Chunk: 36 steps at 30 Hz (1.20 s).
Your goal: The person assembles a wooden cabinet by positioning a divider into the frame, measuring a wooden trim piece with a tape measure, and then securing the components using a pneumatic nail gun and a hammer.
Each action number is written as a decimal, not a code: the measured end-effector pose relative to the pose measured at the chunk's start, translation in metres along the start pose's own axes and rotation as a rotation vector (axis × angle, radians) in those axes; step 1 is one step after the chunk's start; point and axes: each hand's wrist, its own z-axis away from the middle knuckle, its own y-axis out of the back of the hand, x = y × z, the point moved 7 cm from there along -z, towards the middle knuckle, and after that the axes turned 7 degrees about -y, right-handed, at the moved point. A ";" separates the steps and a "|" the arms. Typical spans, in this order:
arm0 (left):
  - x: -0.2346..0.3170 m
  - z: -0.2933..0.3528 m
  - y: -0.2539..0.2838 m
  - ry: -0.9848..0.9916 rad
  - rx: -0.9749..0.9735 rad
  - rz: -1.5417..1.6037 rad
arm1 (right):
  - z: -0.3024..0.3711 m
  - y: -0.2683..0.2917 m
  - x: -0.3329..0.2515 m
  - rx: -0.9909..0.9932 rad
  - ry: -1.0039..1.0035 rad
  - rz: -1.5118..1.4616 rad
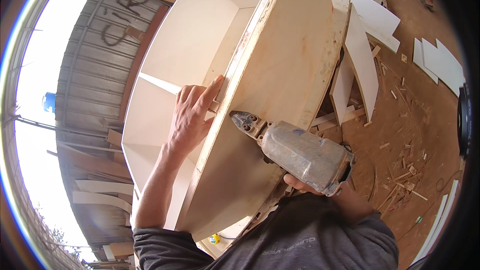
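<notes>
A pale plywood cabinet (195, 35) with inner shelves stands in front of me, and a large curved side panel (280, 65) rests against its edge. My left hand (192, 115) lies flat on the cabinet's edge, fingers spread, the index finger pointing up along the seam. In my right hand (300, 184) I grip a worn metal nail gun (295, 151). Its nose (239, 118) presses on the panel's edge just right of my left hand's fingers. Most of my right hand is hidden under the tool.
Cut white boards (367, 60) lean and lie to the right on a brown dirt floor (415, 135) strewn with wood offcuts. A corrugated metal wall (92, 65) with stacked curved boards (100, 192) rises at left. A yellow object (214, 239) sits below the panel.
</notes>
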 end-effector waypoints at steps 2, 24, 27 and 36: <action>-0.001 0.005 0.006 0.000 0.012 0.009 | 0.010 -0.020 0.024 -0.068 -0.027 0.100; 0.001 0.002 0.005 -0.020 -0.015 -0.012 | -0.022 0.036 -0.068 0.116 -0.063 -0.188; 0.003 0.003 0.005 -0.006 -0.028 -0.019 | -0.021 0.033 -0.062 0.117 -0.031 -0.261; 0.003 0.004 0.006 -0.040 -0.007 0.001 | -0.017 0.027 -0.059 0.066 -0.110 -0.262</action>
